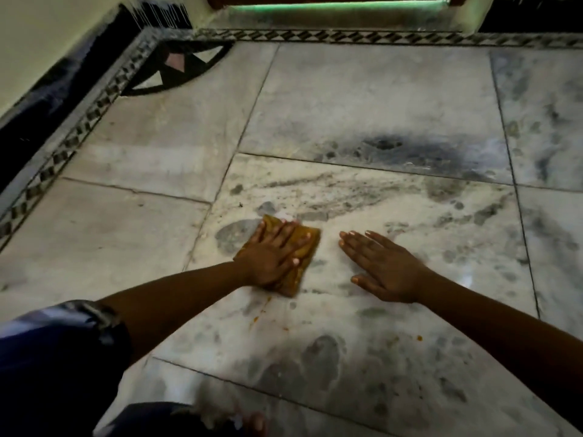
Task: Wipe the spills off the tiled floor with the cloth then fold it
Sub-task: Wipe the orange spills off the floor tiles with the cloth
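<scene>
At centre frame, the left hand [272, 254] presses flat, fingers spread, on a folded mustard-yellow cloth [298, 253] lying on the marble tiled floor [394, 99]. Just right, the right hand [383, 269] lies flat, fingers straight. Orange spill spots [262, 313] dot the tile below the cloth.

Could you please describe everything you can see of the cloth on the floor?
The cloth is a mustard-brown fabric pad, apparently folded into a rough rectangle, creased and possibly damp. It lies flat on the marble tiled floor, angled slightly. The left hand presses on it with fingers spread, covering most of it. The right hand rests beside it, apart.
</scene>
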Demonstrator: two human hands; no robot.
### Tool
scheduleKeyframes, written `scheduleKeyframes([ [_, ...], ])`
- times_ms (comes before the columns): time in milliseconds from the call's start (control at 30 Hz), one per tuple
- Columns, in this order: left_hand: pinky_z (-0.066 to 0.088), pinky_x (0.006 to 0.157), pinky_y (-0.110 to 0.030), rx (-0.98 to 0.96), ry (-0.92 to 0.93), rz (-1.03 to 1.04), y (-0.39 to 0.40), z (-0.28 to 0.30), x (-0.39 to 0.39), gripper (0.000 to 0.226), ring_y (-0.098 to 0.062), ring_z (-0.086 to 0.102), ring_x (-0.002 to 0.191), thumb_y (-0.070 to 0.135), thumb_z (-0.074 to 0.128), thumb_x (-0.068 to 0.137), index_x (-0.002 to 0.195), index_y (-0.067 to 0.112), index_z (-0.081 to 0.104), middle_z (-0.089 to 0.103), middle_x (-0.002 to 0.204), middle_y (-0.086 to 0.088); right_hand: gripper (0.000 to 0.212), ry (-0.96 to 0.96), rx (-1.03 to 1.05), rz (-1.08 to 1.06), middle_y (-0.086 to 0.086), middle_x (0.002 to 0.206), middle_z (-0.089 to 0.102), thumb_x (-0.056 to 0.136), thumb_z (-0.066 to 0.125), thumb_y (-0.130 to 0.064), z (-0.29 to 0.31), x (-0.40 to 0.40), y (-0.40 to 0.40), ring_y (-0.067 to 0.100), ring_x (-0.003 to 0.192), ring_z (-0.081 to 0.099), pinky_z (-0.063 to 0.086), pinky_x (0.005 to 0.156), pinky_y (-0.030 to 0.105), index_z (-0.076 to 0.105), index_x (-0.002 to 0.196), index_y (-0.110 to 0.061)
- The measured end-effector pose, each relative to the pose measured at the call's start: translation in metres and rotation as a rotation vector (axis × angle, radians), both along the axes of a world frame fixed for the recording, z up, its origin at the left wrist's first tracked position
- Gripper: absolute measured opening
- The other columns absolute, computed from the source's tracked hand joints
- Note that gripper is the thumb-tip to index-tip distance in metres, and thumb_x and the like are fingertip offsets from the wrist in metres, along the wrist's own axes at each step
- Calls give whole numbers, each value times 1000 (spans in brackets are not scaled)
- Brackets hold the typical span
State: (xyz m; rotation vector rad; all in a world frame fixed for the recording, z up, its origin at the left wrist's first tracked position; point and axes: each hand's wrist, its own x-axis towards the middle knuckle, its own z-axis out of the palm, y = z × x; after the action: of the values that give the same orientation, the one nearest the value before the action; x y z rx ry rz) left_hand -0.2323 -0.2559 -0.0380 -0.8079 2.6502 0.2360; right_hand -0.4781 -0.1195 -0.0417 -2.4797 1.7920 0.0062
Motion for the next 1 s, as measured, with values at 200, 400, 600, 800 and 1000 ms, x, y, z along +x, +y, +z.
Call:
scheduleKeyframes([
  [200, -15, 111, -48, 26, 115, -38, 14, -4, 11, 60, -17, -13, 144, 62, -7, 79, 135, 45, -17, -13, 157, 7, 73, -178, 64, -418, 10, 150, 27, 95, 12, -56, -30, 67, 14, 26, 139, 26, 4, 112, 31, 31, 144, -6],
  [400, -12, 111, -47, -49, 199, 226, -9, -15, 18, 63, -17, -5, 146, 60, -4, 81, 141, 44, -5, 0, 158, 8, 70, -173, 7, -529, 6, 153, 19, 95, 15, -55, -36, 81, 13, 18, 141, 12, -1, 113, 32, 24, 146, -8],
  [600, -10, 112, -54, -95, 245, 633, -32, -15, 13, 52, -24, -1, 146, 46, 16, 98, 148, 33, 14, 5, 159, 0, 68, -190, -15, -560, 7, 153, 17, 93, 26, -48, -37, 87, 13, 19, 141, 13, -2, 113, 31, 23, 146, -6],
  [800, -7, 112, -51, -40, 294, 192, 41, -16, -9, 58, -27, 12, 145, 51, 15, 90, 146, 36, 23, 21, 156, -1, 66, -151, -30, -590, 12, 151, 29, 89, 30, -43, -41, 91, 13, 22, 139, 17, 2, 113, 36, 30, 144, -6],
  [1000, -6, 113, -50, -62, 251, 395, -47, -17, 5, 53, -20, 1, 146, 50, 21, 96, 147, 38, 15, 8, 159, 5, 67, -159, 18, -669, 13, 153, 22, 91, 22, -45, -36, 104, 15, 29, 141, 21, 2, 112, 36, 25, 145, -6],
])
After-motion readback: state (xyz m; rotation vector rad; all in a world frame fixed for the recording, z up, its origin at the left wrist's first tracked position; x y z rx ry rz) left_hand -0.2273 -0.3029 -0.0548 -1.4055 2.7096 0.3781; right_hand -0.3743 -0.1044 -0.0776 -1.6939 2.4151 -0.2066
